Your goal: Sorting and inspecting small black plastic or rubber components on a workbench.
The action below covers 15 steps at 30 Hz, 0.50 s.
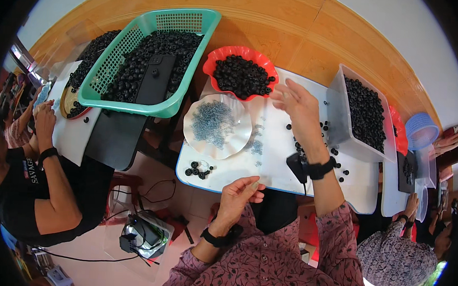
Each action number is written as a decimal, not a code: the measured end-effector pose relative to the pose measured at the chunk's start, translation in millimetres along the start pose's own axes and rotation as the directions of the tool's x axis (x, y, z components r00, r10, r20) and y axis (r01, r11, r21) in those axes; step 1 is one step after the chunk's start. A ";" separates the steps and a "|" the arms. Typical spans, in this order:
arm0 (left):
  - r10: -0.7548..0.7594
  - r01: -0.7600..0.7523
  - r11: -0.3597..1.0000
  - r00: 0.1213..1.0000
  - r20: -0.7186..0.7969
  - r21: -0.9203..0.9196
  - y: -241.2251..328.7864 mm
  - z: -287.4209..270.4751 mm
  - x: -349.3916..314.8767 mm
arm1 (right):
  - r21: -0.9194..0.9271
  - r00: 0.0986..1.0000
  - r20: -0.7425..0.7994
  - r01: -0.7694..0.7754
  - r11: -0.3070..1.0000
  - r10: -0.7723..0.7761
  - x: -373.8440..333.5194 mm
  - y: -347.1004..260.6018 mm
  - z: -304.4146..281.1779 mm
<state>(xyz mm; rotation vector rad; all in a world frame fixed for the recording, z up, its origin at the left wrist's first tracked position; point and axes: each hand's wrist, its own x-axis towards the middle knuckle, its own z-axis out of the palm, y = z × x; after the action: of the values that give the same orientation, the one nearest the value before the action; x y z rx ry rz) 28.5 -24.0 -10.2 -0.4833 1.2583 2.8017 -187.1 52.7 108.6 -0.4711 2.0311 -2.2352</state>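
Note:
My left hand [239, 196] is at the front edge of the white table [274, 168], thumb and fingers pinched together; whatever is between them is too small to make out. Raised over the table, my right hand [299, 108] has its fingers stretched and apart, beside the rim of a red scalloped bowl [208, 65]. Black rounded pieces [243, 74] fill that bowl. In front of it stands a white wavy-edged plate [242, 136] with many tiny grey-blue clear pieces [212, 124]. More tiny pieces [257, 147] lie on the table next to the plate.
A clear plastic box [334, 117] of black pieces stands at right, with loose ones around it. Several black pieces [202, 175] lie front left. A green basket [158, 110] holds black pieces and a black phone [155, 79]. Co-workers sit at left and right.

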 end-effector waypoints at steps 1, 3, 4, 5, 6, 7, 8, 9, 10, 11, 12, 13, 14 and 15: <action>-0.003 0.003 1.000 1.000 -0.001 -0.001 -0.6 -1.3 -1.0 | -0.001 1.000 -0.001 -0.003 1.000 0.003 -10.0 2.9 -6.9; -0.012 0.013 1.000 1.000 0.012 -0.009 -1.4 -2.5 -1.2 | -0.174 0.997 0.029 -0.064 0.983 0.070 -33.0 7.4 -23.3; -0.015 0.015 1.000 1.000 0.013 -0.009 -1.1 -2.4 -0.7 | -0.175 0.997 0.026 -0.065 0.982 0.071 -43.4 8.0 -31.6; -0.022 0.022 1.000 1.000 0.010 -0.002 -0.4 -2.1 -0.7 | -0.219 0.993 -0.006 -0.118 0.968 0.120 -54.2 8.6 -40.1; -0.028 0.028 1.000 1.000 0.003 0.007 -0.6 -3.2 0.0 | -0.259 0.985 -0.037 -0.172 0.950 0.168 -63.8 11.6 -48.2; -0.035 0.035 0.999 0.999 0.006 0.006 -1.1 -2.9 0.7 | -0.261 0.984 -0.044 -0.177 0.949 0.171 -73.3 14.8 -58.7; -0.031 0.031 0.999 0.999 0.007 0.005 -1.5 -2.6 2.0 | -0.277 0.982 -0.089 -0.187 0.943 0.169 -82.0 21.1 -69.4; -0.034 0.034 0.999 0.999 0.013 0.007 -2.6 -1.1 2.4 | -0.292 0.976 -0.141 -0.202 0.935 0.166 -92.3 27.2 -79.1; -0.049 0.049 0.999 0.999 0.018 0.007 -2.4 -0.4 2.6 | -0.294 0.973 -0.154 -0.212 0.932 0.173 -101.5 35.3 -85.7; -0.043 0.043 0.999 0.999 0.017 0.001 -0.6 0.0 2.9 | -0.330 0.976 -0.168 -0.190 0.925 0.140 -110.2 43.8 -91.8; -0.035 0.035 0.999 0.999 0.012 -0.007 1.5 0.0 3.1 | -0.367 0.978 -0.176 -0.167 0.915 0.108 -117.1 45.8 -93.2; -0.036 0.036 0.999 0.999 0.000 0.007 2.9 0.1 2.6 | -0.416 0.980 -0.192 -0.133 0.900 0.056 -124.9 49.0 -90.9; -0.048 0.048 0.999 0.999 0.003 0.007 2.1 -0.6 1.5 | -0.418 0.978 -0.201 -0.143 0.897 0.062 -131.5 49.6 -88.9; -0.046 0.046 0.999 0.999 0.002 0.009 2.0 -1.5 2.1 | -0.485 0.985 -0.170 -0.099 0.869 0.018 -134.9 49.6 -86.3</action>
<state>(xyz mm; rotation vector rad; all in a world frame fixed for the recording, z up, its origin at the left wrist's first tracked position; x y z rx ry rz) 26.6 -26.5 -10.3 -0.5020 1.2420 2.7568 -90.4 165.6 30.9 -0.2578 2.6683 -1.7477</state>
